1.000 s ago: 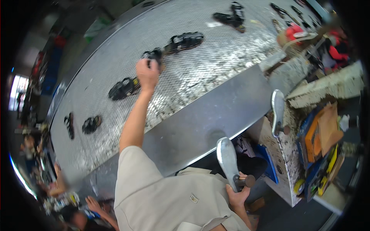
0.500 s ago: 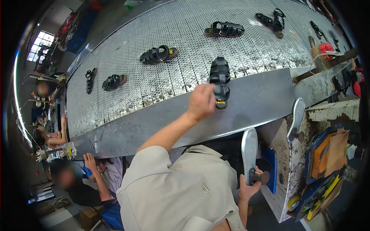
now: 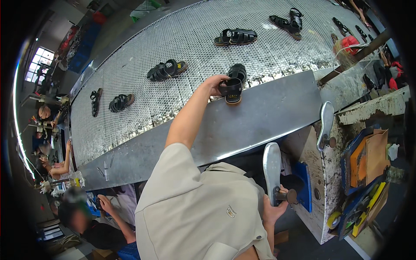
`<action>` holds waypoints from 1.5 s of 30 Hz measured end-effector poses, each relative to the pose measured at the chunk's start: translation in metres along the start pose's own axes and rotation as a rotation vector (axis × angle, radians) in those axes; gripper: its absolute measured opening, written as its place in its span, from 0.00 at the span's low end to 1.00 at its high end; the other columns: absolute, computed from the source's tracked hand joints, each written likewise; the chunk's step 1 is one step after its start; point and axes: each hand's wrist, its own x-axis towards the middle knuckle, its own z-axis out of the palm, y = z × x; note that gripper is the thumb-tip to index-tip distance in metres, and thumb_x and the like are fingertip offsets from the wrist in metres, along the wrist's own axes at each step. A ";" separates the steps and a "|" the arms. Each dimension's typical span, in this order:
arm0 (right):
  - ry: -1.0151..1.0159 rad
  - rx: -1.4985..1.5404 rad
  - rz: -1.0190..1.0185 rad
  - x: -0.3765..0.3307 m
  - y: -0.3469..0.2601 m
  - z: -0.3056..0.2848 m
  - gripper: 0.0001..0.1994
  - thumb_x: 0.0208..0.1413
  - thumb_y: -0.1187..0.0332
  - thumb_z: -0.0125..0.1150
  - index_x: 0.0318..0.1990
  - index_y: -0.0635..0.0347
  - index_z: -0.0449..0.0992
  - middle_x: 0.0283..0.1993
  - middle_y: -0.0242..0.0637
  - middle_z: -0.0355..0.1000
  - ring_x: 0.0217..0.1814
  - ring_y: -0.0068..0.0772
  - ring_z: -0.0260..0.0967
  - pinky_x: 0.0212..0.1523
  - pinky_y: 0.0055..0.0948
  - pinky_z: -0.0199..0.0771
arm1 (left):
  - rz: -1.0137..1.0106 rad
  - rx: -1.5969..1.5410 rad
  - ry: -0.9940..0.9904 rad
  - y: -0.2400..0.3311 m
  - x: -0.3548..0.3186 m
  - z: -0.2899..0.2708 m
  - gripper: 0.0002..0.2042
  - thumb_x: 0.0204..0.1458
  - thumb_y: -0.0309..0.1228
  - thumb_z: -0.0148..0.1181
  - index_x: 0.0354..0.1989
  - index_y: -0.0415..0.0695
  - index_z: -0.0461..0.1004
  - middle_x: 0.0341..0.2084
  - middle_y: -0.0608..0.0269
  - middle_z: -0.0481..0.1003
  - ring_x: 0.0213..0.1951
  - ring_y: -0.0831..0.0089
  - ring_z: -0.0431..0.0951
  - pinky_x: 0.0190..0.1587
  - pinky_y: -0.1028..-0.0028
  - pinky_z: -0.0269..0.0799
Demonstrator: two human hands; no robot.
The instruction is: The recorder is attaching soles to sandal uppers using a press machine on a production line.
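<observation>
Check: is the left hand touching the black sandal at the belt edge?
Touching. The head view shows the left hand with its fingers curled over the strap of the black sandal at the edge of the mesh conveyor belt, with no gap visible.

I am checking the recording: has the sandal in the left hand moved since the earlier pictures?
Yes. The left hand has pulled the sandal off the mesh belt toward the person; it is now at the edge of the smooth metal ledge.
</observation>
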 end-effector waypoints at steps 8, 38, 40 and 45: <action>0.044 -0.135 -0.136 0.010 -0.007 -0.001 0.29 0.40 0.77 0.79 0.52 0.63 0.72 0.59 0.47 0.70 0.66 0.51 0.71 0.68 0.48 0.70 | 0.244 0.050 -0.001 -0.012 -0.003 0.112 0.10 0.60 0.25 0.68 0.48 0.37 0.78 0.29 0.60 0.81 0.31 0.64 0.85 0.36 0.67 0.84; 0.397 -0.224 -0.513 0.130 -0.055 0.028 0.30 0.42 0.71 0.83 0.55 0.59 0.76 0.62 0.45 0.64 0.65 0.50 0.68 0.65 0.45 0.72 | -0.054 -0.320 -0.808 -0.139 -0.216 0.312 0.39 0.73 0.63 0.27 0.78 0.44 0.56 0.72 0.49 0.67 0.71 0.52 0.70 0.74 0.50 0.66; 0.411 -0.228 -0.496 0.116 -0.053 0.028 0.30 0.42 0.71 0.84 0.54 0.59 0.75 0.60 0.45 0.66 0.65 0.49 0.68 0.64 0.44 0.73 | -0.054 -0.301 -0.806 -0.136 -0.217 0.309 0.38 0.73 0.62 0.28 0.79 0.44 0.57 0.73 0.49 0.66 0.71 0.52 0.70 0.74 0.50 0.66; 0.306 -0.131 -0.413 0.089 -0.051 0.008 0.28 0.41 0.71 0.84 0.50 0.61 0.75 0.54 0.44 0.71 0.56 0.45 0.75 0.56 0.42 0.78 | 0.125 -0.293 -0.732 -0.093 -0.185 0.311 0.38 0.73 0.60 0.33 0.79 0.41 0.55 0.69 0.45 0.69 0.70 0.44 0.69 0.69 0.47 0.72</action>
